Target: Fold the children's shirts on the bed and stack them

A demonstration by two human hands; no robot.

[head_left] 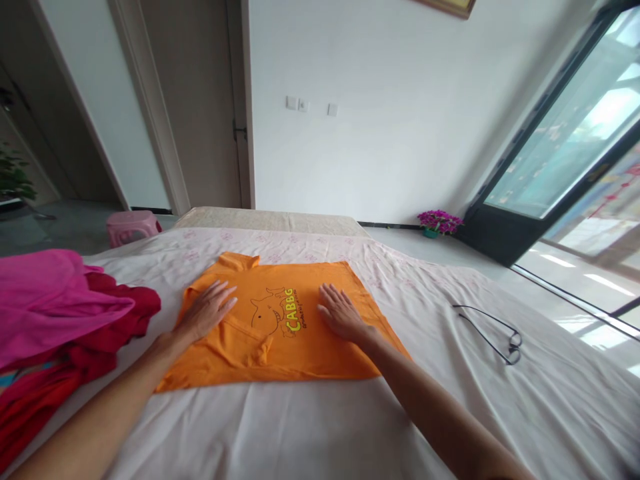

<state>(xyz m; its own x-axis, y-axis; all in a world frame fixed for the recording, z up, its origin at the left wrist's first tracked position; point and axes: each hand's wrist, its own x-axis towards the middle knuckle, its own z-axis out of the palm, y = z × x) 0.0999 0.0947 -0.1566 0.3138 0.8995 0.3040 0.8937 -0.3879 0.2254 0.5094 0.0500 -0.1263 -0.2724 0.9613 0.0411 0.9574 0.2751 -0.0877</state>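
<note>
An orange T-shirt (310, 357) with a black line drawing and yellow lettering lies spread on the pale bedsheet (300, 427). Its collar end points left, and one sleeve is bunched on the near side of the front. My left hand (207, 310) rests on the shirt near its collar end, fingers stretched out. On the right part of the shirt, just beyond the lettering, my right hand (343, 313) lies flat with its fingers extended. Neither hand grips the cloth.
Pink and red clothes (55, 307) are piled at the left. Eyeglasses (513, 340) with open temples lie on the sheet at the right. Past the bed stand a pink plastic stool (133, 227) and a pot of purple flowers (440, 221). A glass door (545, 153) is at the right.
</note>
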